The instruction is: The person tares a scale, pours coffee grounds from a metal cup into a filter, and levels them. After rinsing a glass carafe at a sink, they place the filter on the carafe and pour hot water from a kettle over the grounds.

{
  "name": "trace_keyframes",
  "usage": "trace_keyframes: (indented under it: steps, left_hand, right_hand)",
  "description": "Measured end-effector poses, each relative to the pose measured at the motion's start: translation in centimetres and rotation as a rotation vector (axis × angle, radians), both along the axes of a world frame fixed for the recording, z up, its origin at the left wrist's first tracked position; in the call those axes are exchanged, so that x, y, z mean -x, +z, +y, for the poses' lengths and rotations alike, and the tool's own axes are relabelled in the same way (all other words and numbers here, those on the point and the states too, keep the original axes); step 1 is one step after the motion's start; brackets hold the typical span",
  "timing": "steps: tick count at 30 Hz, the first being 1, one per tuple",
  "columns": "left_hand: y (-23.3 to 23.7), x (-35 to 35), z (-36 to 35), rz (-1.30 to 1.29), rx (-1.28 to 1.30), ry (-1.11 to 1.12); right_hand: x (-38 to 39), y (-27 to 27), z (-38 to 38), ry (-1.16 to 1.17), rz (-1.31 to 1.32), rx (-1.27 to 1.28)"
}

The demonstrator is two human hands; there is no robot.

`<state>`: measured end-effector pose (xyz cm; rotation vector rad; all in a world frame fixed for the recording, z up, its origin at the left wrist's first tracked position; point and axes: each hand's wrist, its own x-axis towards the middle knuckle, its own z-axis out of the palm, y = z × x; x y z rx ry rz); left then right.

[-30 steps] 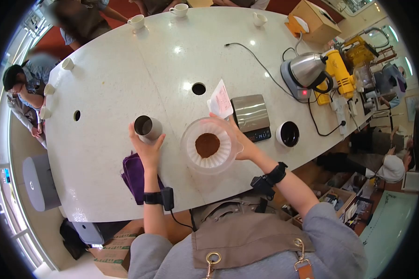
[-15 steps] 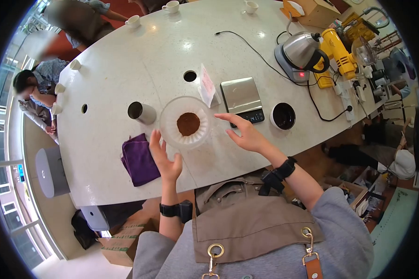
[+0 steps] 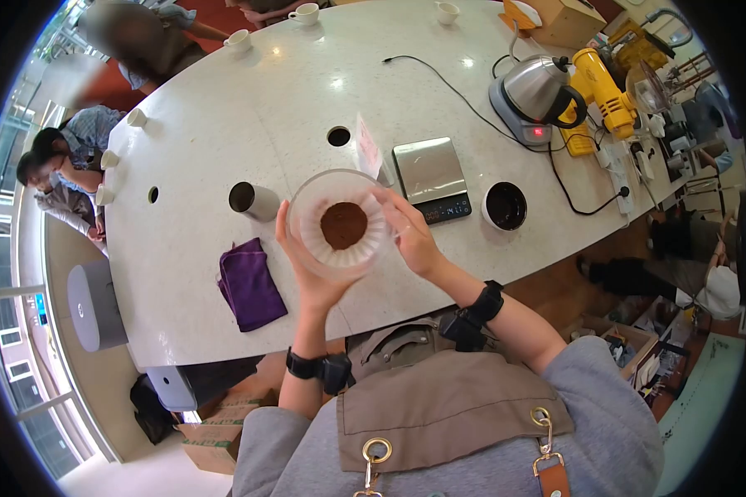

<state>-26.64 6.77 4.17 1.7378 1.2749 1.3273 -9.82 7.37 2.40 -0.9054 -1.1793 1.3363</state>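
A clear dripper [image 3: 303, 196] with a fluted white paper filter [image 3: 319, 243] is in front of me, brown coffee grounds [image 3: 343, 225] in its middle. Around its left and near side wraps my left hand [image 3: 313, 280]. My right hand [image 3: 414, 238] closes on the right side, fingers along the rim. To the right lies a silver digital scale [image 3: 429, 170] with a lit display. A cylindrical cup [image 3: 255, 201] stands left of the dripper, and a folded purple cloth [image 3: 254, 286] lies nearer me. Just behind the rim rises a small card sign [image 3: 368, 149].
A white cup of dark liquid [image 3: 505, 207] sits right of the scale. Farther right, a steel kettle [image 3: 540, 87] rests on its base among black cables. White cups [image 3: 304, 13] line the table's far edge. People [image 3: 87, 149] are at the left side.
Both hands have come in from beside the dripper and taken hold of it. The dripper has shifted slightly right and looks a little tilted.
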Motion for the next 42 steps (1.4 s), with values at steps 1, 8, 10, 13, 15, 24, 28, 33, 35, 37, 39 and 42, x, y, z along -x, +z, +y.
trace_keyframes:
  steps: [1,8,10,13,15,24,28,33,35,37,39,42]
  left_hand:
    - [1.6,-1.2,-0.9,0.023,-0.029,0.045]
    - [4.4,-7.9,-4.3,-0.363,0.15,-0.176]
    - [4.2,-9.3,-3.9,-0.645,0.289,-0.4]
    - [5.7,-12.4,-3.0,-0.832,0.415,-0.416]
    - [4.5,-13.4,-1.2,-0.791,0.303,-0.367]
    - [4.2,-21.9,0.2,-1.108,0.312,-0.21]
    - [4.1,-23.0,-0.4,-0.965,0.332,-0.197]
    - [5.0,-24.0,-1.0,-0.936,0.344,-0.232]
    - [5.5,-24.0,-0.9,-1.078,0.359,-0.182]
    - [5.8,-24.0,-1.0,-1.221,0.376,-0.133]
    - [6.0,-24.2,-1.2,-1.033,0.309,-0.251]
    - [6.1,-23.3,-0.6,-0.994,0.293,-0.239]
  right_hand:
    - [0.5,0.1,-0.5,-0.072,0.173,-0.044]
    - [-2.5,4.5,-1.9,-0.114,0.816,0.16]
    - [-4.8,4.3,-2.3,-0.178,0.834,0.173]
    - [-7.5,4.9,-2.4,-0.41,0.843,0.291]
    - [-9.7,5.2,-2.6,-0.517,0.699,0.339]
    - [-13.7,5.5,-3.6,-0.608,0.731,0.215]
    - [-13.9,3.1,-3.7,-0.702,0.543,0.117]
    - [-14.4,4.4,-3.8,-0.651,0.373,0.079]
    - [-14.7,5.3,-4.0,-0.624,0.535,0.108]
    - [-14.5,5.7,-4.2,-0.599,0.693,0.14]
    - [-14.0,5.0,-4.1,-0.629,0.437,0.103]
    - [-14.4,4.1,-4.1,-0.422,0.593,0.034]
